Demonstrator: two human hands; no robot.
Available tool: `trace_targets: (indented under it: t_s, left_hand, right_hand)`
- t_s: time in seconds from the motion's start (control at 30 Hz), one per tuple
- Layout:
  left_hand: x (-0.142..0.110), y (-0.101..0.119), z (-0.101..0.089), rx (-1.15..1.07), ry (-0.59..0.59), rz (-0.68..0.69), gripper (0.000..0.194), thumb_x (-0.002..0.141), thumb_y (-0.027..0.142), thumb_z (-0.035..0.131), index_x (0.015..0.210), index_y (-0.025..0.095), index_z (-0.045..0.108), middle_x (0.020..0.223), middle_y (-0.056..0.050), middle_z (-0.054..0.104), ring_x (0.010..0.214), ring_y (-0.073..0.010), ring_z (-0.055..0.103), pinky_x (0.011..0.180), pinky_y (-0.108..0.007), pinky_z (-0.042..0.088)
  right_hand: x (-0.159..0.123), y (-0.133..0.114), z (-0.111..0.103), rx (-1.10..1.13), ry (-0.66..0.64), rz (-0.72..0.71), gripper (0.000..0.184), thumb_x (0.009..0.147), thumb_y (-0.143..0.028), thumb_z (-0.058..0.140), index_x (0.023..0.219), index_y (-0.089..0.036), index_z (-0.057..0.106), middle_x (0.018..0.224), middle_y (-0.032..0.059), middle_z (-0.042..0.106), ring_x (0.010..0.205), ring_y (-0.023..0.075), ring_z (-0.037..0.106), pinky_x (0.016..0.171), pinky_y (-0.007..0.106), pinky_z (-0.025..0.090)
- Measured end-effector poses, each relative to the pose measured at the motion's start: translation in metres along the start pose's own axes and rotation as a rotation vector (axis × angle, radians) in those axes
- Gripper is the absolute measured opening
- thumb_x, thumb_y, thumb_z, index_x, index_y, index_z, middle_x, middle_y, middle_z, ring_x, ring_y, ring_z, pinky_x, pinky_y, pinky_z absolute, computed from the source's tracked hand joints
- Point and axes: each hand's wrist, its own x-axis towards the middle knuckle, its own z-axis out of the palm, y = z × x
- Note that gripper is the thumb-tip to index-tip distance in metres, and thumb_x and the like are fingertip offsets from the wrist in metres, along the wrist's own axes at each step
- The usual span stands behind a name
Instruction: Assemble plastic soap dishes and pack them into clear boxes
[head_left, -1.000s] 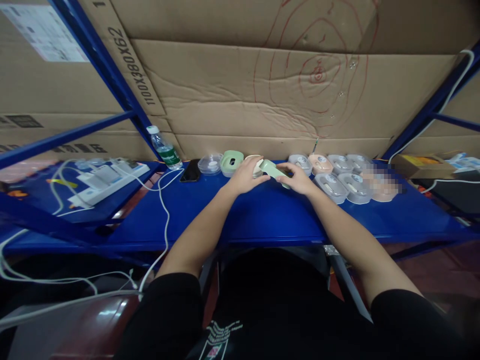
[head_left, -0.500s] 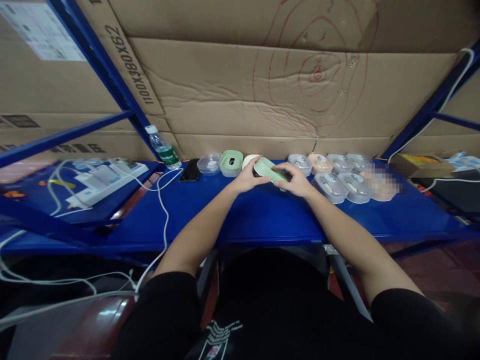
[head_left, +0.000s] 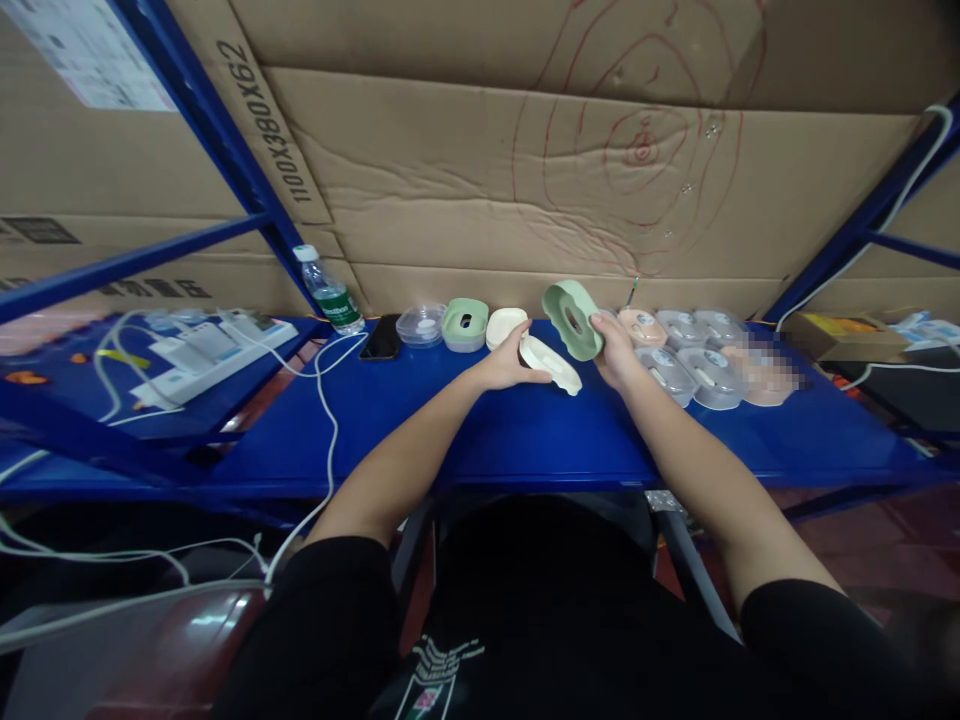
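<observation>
A shallow cream plastic piece point(head_left: 552, 364), tilted above the blue table, is gripped in my left hand point(head_left: 510, 365). My right hand point(head_left: 619, 350) is closed on a green plastic cover point(head_left: 574, 318) with an oval opening, lifted to the right of the cream piece and apart from it. Just behind my left hand, a second cream piece point(head_left: 506, 325) rests on the table. Beside it stands a green container point(head_left: 465, 325) with a dark slot in its top, and left of that a clear container point(head_left: 421, 325) with something white and round inside.
Several grey and peach lidded containers point(head_left: 709, 375) stand in rows at the right. A black phone point(head_left: 380, 338) and a water bottle point(head_left: 330, 295) are at the left of the blue table point(head_left: 540, 445). A white cable point(head_left: 326, 420) crosses its left side. Cardboard point(head_left: 450, 180) rises behind.
The green cover and the cream piece, held together earlier, are now separate. My right hand has raised the cover to the right and tipped it up, while the cream piece stays in my left hand.
</observation>
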Motion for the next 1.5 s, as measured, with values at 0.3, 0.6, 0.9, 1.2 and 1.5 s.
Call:
trace_targets:
  t_s: [0.3, 0.6, 0.9, 1.2, 1.5]
  left_hand:
    - [-0.005, -0.006, -0.015, 0.436, -0.181, 0.054, 0.125, 0.056, 0.063, 0.101, 0.162, 0.016, 0.053, 0.165, -0.028, 0.052, 0.154, -0.0477, 0.050, 0.127, -0.063, 0.038]
    - [-0.006, 0.023, -0.035, 0.682, 0.145, 0.300, 0.055, 0.095, 0.030, 0.073, 0.148, 0.024, 0.064, 0.154, -0.015, 0.062, 0.146, -0.0371, 0.055, 0.125, -0.059, 0.042]
    - [-0.007, 0.030, -0.039, 0.794, 0.200, 0.352, 0.042, 0.104, 0.019, 0.052, 0.140, 0.029, 0.071, 0.169, -0.012, 0.050, 0.148, -0.0379, 0.053, 0.121, -0.060, 0.043]
    - [-0.006, 0.026, -0.042, 0.806, 0.021, 0.395, 0.022, 0.103, 0.022, 0.062, 0.114, 0.025, 0.080, 0.163, -0.013, 0.058, 0.137, -0.0346, 0.066, 0.113, -0.057, 0.051]
    - [-0.005, 0.032, -0.049, 0.758, 0.245, 0.361, 0.020, 0.106, 0.036, 0.060, 0.107, 0.021, 0.074, 0.158, -0.015, 0.062, 0.147, -0.0357, 0.057, 0.124, -0.059, 0.044]
  right_hand:
    - [-0.001, 0.002, 0.002, -0.139, -0.047, 0.086, 0.065, 0.072, -0.083, 0.075, 0.105, -0.028, 0.061, 0.092, 0.0038, 0.075, 0.091, 0.0284, 0.075, 0.074, 0.041, 0.061]
    - [-0.010, -0.012, 0.002, -0.044, -0.312, 0.226, 0.075, 0.086, -0.090, 0.055, 0.122, -0.026, 0.071, 0.106, 0.0123, 0.083, 0.103, 0.0355, 0.079, 0.089, 0.057, 0.066]
    - [-0.014, -0.021, -0.002, -0.002, -0.487, 0.400, 0.085, 0.090, -0.092, 0.043, 0.123, -0.020, 0.075, 0.100, 0.0177, 0.082, 0.094, 0.0394, 0.081, 0.061, 0.052, 0.069]
    - [-0.017, -0.026, -0.004, 0.062, -0.499, 0.490, 0.090, 0.091, -0.095, 0.040, 0.127, -0.019, 0.073, 0.097, 0.0162, 0.084, 0.069, 0.0296, 0.079, 0.046, 0.037, 0.062]
    - [-0.011, -0.027, -0.002, 0.077, -0.275, 0.338, 0.090, 0.093, -0.097, 0.034, 0.127, -0.021, 0.068, 0.106, 0.0143, 0.083, 0.071, 0.0254, 0.080, 0.054, 0.037, 0.064]
